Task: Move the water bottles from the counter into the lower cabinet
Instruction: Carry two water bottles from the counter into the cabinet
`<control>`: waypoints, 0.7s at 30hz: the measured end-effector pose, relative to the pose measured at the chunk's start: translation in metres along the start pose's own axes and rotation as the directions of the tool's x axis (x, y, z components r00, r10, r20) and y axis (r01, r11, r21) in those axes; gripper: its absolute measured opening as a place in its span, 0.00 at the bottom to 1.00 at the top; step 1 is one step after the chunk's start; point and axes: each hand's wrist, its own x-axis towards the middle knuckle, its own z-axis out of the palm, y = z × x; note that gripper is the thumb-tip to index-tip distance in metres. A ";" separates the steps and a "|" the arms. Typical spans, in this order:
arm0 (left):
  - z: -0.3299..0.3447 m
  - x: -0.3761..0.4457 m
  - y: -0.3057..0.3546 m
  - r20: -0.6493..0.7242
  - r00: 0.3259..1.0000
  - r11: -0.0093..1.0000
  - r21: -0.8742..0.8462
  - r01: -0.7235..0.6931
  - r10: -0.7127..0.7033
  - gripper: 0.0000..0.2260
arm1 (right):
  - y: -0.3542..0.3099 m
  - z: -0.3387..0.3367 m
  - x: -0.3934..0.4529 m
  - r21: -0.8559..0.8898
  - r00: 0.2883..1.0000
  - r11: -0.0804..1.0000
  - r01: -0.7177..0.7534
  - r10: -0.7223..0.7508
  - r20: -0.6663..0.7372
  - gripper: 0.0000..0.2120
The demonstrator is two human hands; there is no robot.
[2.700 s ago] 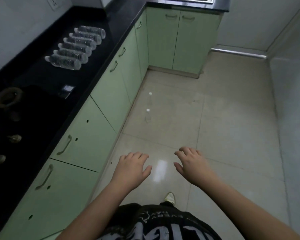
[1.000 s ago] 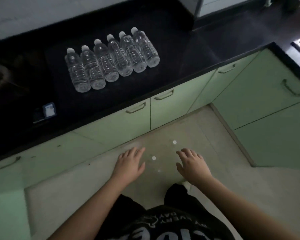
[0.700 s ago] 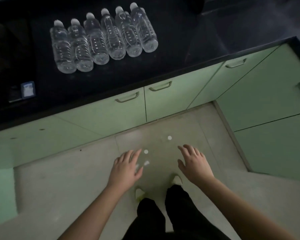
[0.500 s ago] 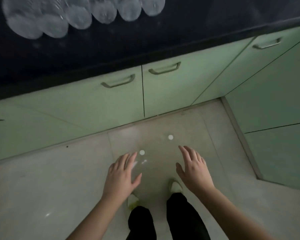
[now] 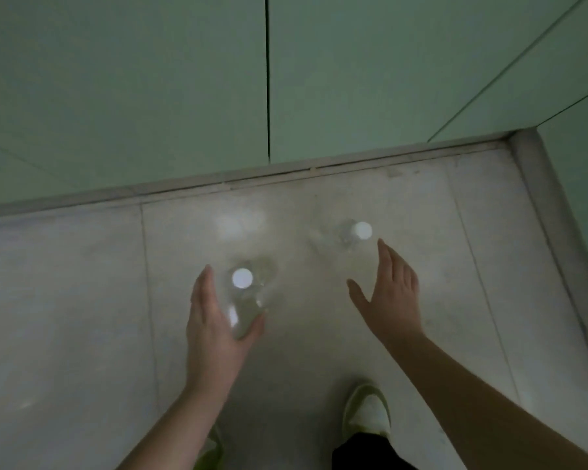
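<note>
Clear bottle (image 5: 243, 296) (white-capped) stands against left hand (image 5: 214, 330) on floor (image 5: 65, 300).

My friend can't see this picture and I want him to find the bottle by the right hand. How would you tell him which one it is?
Start at the green cabinet doors, then look down to the pale floor in front of them. Two clear bottles with white caps stand there. It is the farther bottle, just beyond the right hand, which does not touch it; the left hand cups the nearer bottle.

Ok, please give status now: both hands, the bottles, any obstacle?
Left hand around near clear plastic bottle with white cap, grip unclear. Right hand open, short of far white-capped bottle. Green cabinet doors closed.
</note>
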 end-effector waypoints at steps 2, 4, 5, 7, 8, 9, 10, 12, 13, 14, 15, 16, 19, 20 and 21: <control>0.030 0.007 -0.026 -0.002 0.995 0.989 -0.115 0.097 -0.097 0.49 | 0.012 0.033 0.017 0.053 1.000 0.998 -0.017 0.017 0.002 0.41; 0.055 0.014 -0.052 0.017 0.987 0.970 -0.182 0.160 -0.159 0.49 | 0.019 0.059 0.033 0.133 0.999 0.990 -0.047 0.045 0.015 0.43; 0.066 0.018 -0.061 0.028 0.988 0.965 -0.210 0.157 -0.154 0.47 | 0.020 0.069 0.040 0.169 0.998 0.984 -0.061 0.057 0.024 0.43; 0.082 0.026 -0.070 0.036 0.994 0.950 -0.290 0.114 -0.108 0.41 | 0.022 0.086 0.054 0.244 0.996 0.965 -0.093 0.091 0.023 0.44; 0.088 0.031 -0.070 0.030 0.994 0.939 -0.325 0.112 -0.108 0.38 | 0.023 0.092 0.061 0.286 0.993 0.951 -0.119 0.115 0.031 0.44; 0.095 0.036 -0.071 0.018 0.993 0.932 -0.344 0.117 -0.118 0.36 | 0.024 0.098 0.067 0.322 0.991 0.937 -0.136 0.129 0.044 0.43; 0.100 0.042 -0.074 0.005 0.990 0.931 -0.340 0.135 -0.141 0.36 | 0.027 0.104 0.073 0.350 0.989 0.926 -0.145 0.133 0.057 0.42; 0.107 0.056 -0.080 0.007 0.982 0.929 -0.325 0.179 -0.187 0.37 | 0.028 0.112 0.084 0.409 0.988 0.900 -0.153 0.137 0.068 0.40; 0.110 0.063 -0.084 0.013 0.980 0.930 -0.315 0.191 -0.197 0.36 | 0.029 0.114 0.088 0.447 0.986 0.879 -0.169 0.149 0.080 0.39; 0.111 0.068 -0.087 0.026 0.978 0.935 -0.288 0.206 -0.208 0.34 | 0.028 0.114 0.092 0.482 0.982 0.856 -0.188 0.159 0.101 0.37; 0.108 0.070 -0.085 0.030 0.976 0.941 -0.262 0.215 -0.214 0.31 | 0.027 0.114 0.094 0.501 0.979 0.842 -0.202 0.165 0.118 0.35; 0.103 0.072 -0.081 0.024 0.976 0.947 -0.237 0.215 -0.216 0.29 | 0.025 0.112 0.095 0.507 0.979 0.838 -0.204 0.167 0.118 0.34; 0.083 0.065 -0.065 -0.015 0.990 0.973 -0.186 0.133 -0.138 0.22 | 0.015 0.097 0.084 0.494 0.984 0.852 -0.176 0.151 0.090 0.30; 0.074 0.060 -0.060 -0.003 0.993 0.980 -0.164 0.116 -0.118 0.19 | 0.012 0.091 0.076 0.477 0.984 0.861 -0.176 0.148 0.096 0.28; 0.065 0.053 -0.055 0.016 0.995 0.983 -0.150 0.102 -0.101 0.18 | 0.010 0.083 0.066 0.459 0.983 0.869 -0.182 0.149 0.108 0.27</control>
